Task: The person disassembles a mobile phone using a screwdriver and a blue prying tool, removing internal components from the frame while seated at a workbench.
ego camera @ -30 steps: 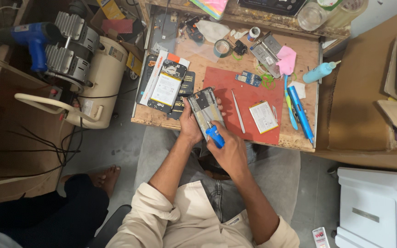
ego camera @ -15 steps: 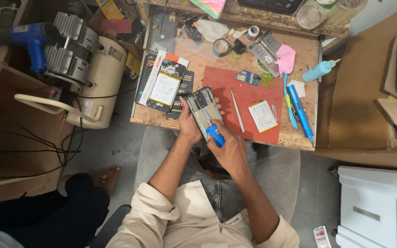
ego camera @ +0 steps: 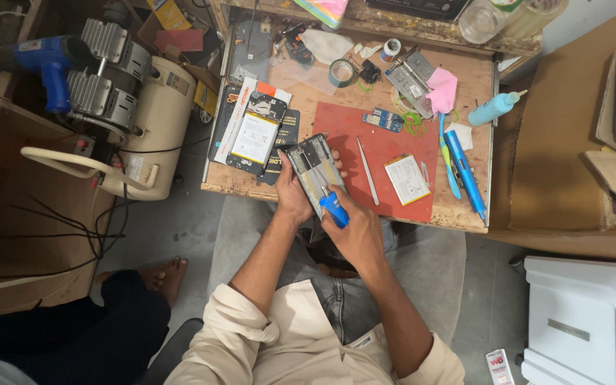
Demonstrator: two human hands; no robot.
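The left hand [ego camera: 292, 194] has its grip clenched around an opened phone [ego camera: 315, 173], holding it by its left edge over the near edge of the bench [ego camera: 464, 214], with the bare inner frame facing up. The right hand [ego camera: 354, 232] grips a blue-handled screwdriver [ego camera: 333, 209]; its thin shaft runs up from that grip onto the phone's inner frame, where the tip meets the lower middle part. The two hands are just beside each other, the right one nearer the body.

Under and beyond the phone lies a red work mat [ego camera: 386, 142]. Just right of the gripped phone, on the mat, lie slim metal tweezers [ego camera: 367, 171], and further right a flat white phone battery [ego camera: 407, 180]. Beyond that, near the mat's far edge, sits a small blue circuit board [ego camera: 384, 120]. Left of the left hand's grip lies another phone with its back off [ego camera: 256, 135], showing a white battery, on top of dark packaging.

Well to the right of both grips, a blue pen-shaped tool [ego camera: 464, 173] lies near the bench's right edge, with a light-blue squeeze bottle [ego camera: 493, 109] beyond it. A roll of tape [ego camera: 341, 72] stands far across the bench. On the floor to the left stands a cream air compressor [ego camera: 144, 117].
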